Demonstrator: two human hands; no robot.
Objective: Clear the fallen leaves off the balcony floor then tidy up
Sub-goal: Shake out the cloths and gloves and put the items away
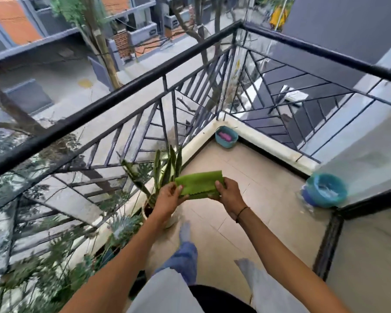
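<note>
- The person holds a green cloth stretched between both hands above the tiled balcony floor.
- The left hand pinches its left end with curled fingers.
- The right hand grips its right end.
- A potted snake plant stands just behind the cloth, by the railing.

floor: tiled | teal basket in corner | potted plant by railing

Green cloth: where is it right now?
Head view, centre: the green cloth is held up between the left hand and right hand, just right of the snake plant.
</note>
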